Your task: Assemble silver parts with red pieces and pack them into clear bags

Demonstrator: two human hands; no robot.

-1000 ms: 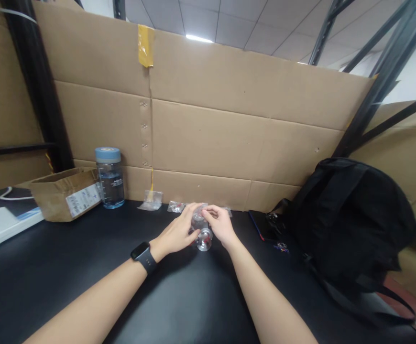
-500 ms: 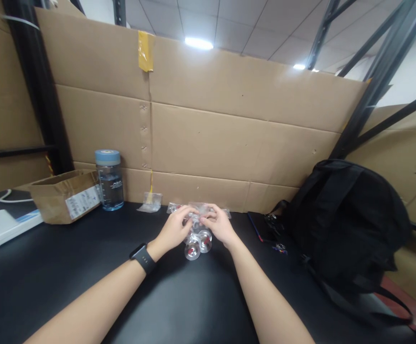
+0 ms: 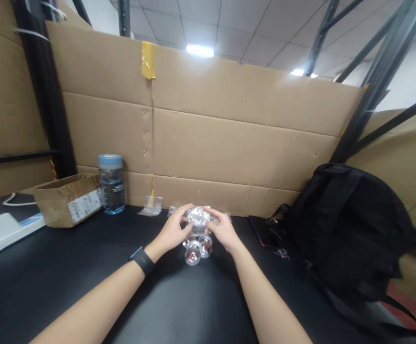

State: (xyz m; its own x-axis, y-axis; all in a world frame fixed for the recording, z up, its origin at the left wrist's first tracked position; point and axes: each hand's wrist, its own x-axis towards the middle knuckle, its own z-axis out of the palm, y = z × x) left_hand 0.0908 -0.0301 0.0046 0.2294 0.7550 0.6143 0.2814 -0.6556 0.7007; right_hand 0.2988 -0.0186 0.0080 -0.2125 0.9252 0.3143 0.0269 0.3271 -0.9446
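My left hand (image 3: 176, 228) and my right hand (image 3: 223, 230) face each other, fingers curved around a crinkled clear plastic packet (image 3: 198, 217). Both hold it between them, and its shiny top catches the light. What lies inside it I cannot make out. Just in front of the hands, several round clear pieces with red centres rest on the black table; one round piece (image 3: 192, 253) is nearest, with another round piece (image 3: 206, 245) beside it. More clear plastic (image 3: 172, 210) shows behind my fingers, partly hidden. A dark watch sits on my left wrist.
At the left stand a blue-capped water bottle (image 3: 111, 186), an open cardboard box (image 3: 68, 200) and a white power strip (image 3: 7, 239). A small clear bag (image 3: 152, 205) lies by the cardboard wall (image 3: 208, 143). A black backpack (image 3: 347, 234) and keys (image 3: 281, 253) are on the right.
The plastic packet is now raised and spread between my hands, showing its shiny surface, where earlier the fingers covered it. The hands stand slightly farther apart. The view has tilted up a little.
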